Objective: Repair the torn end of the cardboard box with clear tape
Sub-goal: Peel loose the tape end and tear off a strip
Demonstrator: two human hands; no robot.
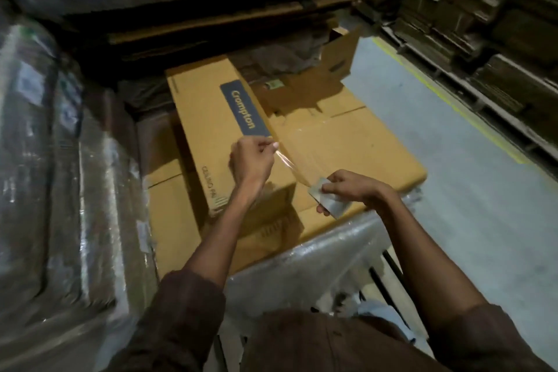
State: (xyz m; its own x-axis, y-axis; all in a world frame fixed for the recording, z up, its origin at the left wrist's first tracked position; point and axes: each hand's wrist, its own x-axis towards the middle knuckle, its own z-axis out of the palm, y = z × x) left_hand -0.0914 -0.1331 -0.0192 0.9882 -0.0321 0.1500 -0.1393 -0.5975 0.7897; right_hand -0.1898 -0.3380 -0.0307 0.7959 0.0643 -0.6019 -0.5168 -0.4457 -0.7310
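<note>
Head view, looking down: nearest, dark brown sleeves are seen at the bottom edge, with both bare forearms reaching forward. Beneath the arms, clear plastic wrap is stretched over the near edge of the stack that carries the boxes.

The right hand is closed in a grip on a roll of tape, which is held edge-on between thumb and curled fingers just above the near right part of a flat cardboard box. From the roll, a strip of clear tape is drawn up and to the left, glinting in the light. Its free end is pinched in the grip of the left hand, between thumb and fingertips, the other fingers being curled.

The left hand is held over the near end of a long cardboard box, which is laid on top of the flat one along its left edge. A dark blue label printed "Crompton" is carried on its top face, and small print is seen on its near left side. Whether the tape touches the cardboard cannot be told.

Farther off, an opened box with raised flaps is seen behind. A grey floor with a yellow line is seen to the right, and stacked cartons fill the far right corner. Plastic-wrapped bundles are piled at the left.
</note>
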